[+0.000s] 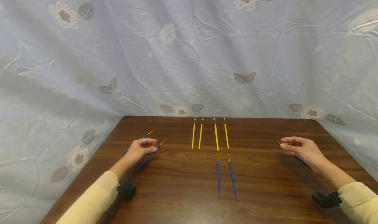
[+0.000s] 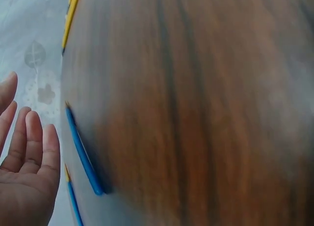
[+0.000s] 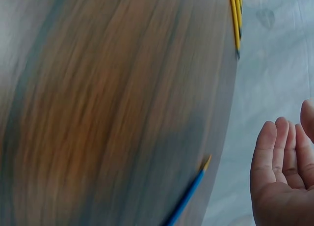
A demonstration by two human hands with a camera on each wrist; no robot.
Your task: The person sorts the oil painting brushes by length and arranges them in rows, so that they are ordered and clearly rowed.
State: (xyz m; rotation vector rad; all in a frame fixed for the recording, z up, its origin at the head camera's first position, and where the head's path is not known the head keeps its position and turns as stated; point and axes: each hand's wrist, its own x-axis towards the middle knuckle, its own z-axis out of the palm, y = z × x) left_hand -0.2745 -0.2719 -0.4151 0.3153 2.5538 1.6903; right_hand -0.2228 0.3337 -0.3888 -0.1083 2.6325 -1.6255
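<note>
Left hand (image 1: 139, 150): we see it above the left part of the table, thumb and fingers a modest gap apart; the fingers bend loosely and hold nothing.
Left brushes: two blue ones lie slantwise here, tips pointing away and to the right. The hand partly hides the outer brush (image 1: 145, 136); the inner brush (image 1: 147, 158) runs just beside the thumb in the head view. We cannot tell from that view whether they touch.
Right hand (image 1: 302, 151): we find it over the right part of the table, thumb set a little off from gently bent fingers, the palm bare in the right wrist view.
Right brush (image 3: 187, 195): one blue brush lies beneath this hand, largely covered in the head view; the right wrist view shows it apart from the fingers.
Middle blue pair (image 1: 219, 176): we see both on the near side of the yellow row, tips pointing away.
Yellow row (image 1: 216, 137): four brushes lie side by side towards the far edge, pale bristles away from us.
Table (image 1: 171, 184): dark brown wood grain.
Sleeves (image 1: 94, 197): pale yellow, with a black device (image 1: 126, 190) at each wrist.
Cloth (image 1: 192, 69): pale blue-grey, creased, printed with flowers and leaves, hanging behind the table.
</note>
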